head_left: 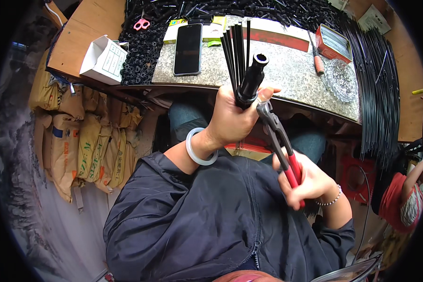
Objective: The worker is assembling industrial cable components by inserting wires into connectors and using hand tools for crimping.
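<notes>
My left hand (pixel 231 121) is closed around a black umbrella-shaft-like tube (pixel 252 81), whose round toothed end points up. A bunch of thin black rods (pixel 236 49) stands up beside the tube from the same grip. With its fingers wrapped round the red handles, my right hand (pixel 311 181) holds a pair of pliers (pixel 278 134). The metal jaws reach up to the left thumb at the base of the tube. Whether the jaws bite on anything there is hidden.
Across the stone-topped table (pixel 286 80) lie a phone (pixel 188 49), a long red-and-white box (pixel 277 38), a screwdriver (pixel 318 63), a glass ashtray (pixel 341 80) and a red tin (pixel 333 43). Black parts (pixel 141 58), pink scissors (pixel 142 23), long rods (pixel 376 94) and a white carton (pixel 105 58) surround them.
</notes>
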### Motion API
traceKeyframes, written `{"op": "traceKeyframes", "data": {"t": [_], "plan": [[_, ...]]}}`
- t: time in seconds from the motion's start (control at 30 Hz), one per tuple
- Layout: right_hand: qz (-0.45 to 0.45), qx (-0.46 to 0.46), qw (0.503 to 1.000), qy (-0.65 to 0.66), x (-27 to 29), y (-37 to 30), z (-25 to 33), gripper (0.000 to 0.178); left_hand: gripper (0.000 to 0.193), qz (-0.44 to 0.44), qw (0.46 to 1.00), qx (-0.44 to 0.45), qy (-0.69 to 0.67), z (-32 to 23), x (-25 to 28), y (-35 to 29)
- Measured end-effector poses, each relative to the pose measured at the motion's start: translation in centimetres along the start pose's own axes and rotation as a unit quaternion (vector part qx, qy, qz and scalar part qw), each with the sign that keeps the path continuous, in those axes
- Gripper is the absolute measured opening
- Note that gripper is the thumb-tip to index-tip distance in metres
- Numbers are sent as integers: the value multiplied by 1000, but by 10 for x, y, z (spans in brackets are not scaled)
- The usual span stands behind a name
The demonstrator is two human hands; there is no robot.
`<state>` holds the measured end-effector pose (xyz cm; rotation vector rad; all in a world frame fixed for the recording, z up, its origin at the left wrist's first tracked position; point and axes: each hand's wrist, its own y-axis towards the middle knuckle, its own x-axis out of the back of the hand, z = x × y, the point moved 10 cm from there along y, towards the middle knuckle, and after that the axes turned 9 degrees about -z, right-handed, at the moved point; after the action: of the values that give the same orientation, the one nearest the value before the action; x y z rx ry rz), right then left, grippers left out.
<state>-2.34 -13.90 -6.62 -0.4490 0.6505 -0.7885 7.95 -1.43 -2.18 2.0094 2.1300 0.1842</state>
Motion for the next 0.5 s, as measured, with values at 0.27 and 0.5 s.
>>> {"op": "traceKeyframes", "data": {"t": [0.27, 0.5], "plan": [[5, 90, 995, -47, 10, -4, 0, 38, 16, 12, 999, -18, -23, 2, -3, -3], [-359, 471, 644, -485, 22, -38, 59, 47, 19, 6, 999, -35, 13, 1, -3, 3]]}}
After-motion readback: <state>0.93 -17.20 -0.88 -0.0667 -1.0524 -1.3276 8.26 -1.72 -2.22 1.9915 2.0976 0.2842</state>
